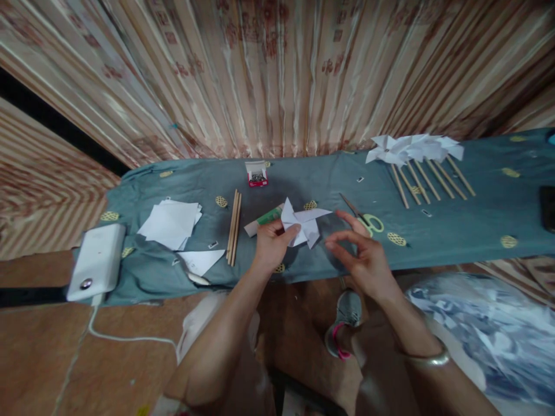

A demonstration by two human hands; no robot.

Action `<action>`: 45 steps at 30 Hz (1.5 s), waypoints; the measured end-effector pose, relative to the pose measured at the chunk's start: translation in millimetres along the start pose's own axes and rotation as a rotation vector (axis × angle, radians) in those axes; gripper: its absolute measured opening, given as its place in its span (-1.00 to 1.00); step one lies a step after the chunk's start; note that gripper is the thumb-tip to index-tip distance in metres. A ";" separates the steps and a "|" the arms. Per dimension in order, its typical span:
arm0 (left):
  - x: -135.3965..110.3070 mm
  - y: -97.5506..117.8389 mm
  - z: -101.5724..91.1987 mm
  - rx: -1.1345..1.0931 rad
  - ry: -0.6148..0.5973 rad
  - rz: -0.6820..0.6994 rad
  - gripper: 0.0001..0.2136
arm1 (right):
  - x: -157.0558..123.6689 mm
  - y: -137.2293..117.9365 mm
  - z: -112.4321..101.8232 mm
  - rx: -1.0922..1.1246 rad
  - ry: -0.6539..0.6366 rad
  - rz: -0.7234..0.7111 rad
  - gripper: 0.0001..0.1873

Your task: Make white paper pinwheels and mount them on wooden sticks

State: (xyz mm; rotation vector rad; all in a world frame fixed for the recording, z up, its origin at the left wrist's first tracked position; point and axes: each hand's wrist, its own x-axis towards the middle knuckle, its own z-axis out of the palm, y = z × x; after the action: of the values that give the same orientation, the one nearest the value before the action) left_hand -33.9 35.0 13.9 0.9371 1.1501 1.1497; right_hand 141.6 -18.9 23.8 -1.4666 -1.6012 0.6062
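In front of you a long table under a teal cloth [455, 231] crosses the frame. On it lie a white device [97, 260], paper squares [171, 224] and wooden sticks [235, 227] at left, a red box [256, 174] at upper centre, scissors [366, 219] right of centre, and finished pinwheels [411, 149] at upper right

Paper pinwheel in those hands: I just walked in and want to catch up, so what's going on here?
A person at a cloth-covered table holds a folded white paper pinwheel in the left hand. The right hand hovers open just beside it, not touching. Finished pinwheels on sticks lie at the far right. Spare sticks, a stack of paper squares and scissors lie around.
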 end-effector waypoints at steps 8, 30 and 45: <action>-20.8 3.9 9.3 -0.002 -0.139 0.001 -0.77 | -0.9 -23.5 6.7 0.093 0.009 -0.020 -0.88; -30.2 9.1 4.8 -0.016 -0.181 -0.034 -0.69 | -1.0 -21.8 5.0 0.205 -0.025 0.052 -0.89; -32.0 7.6 2.1 -0.015 -0.185 -0.014 -0.73 | -0.4 -20.8 7.9 0.293 -0.044 0.072 -0.88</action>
State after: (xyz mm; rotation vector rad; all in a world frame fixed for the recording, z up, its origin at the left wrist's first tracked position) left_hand -33.9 5.1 27.6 1.0011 0.9956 1.0363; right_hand 123.7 -21.7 36.6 -1.3035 -1.4270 0.8802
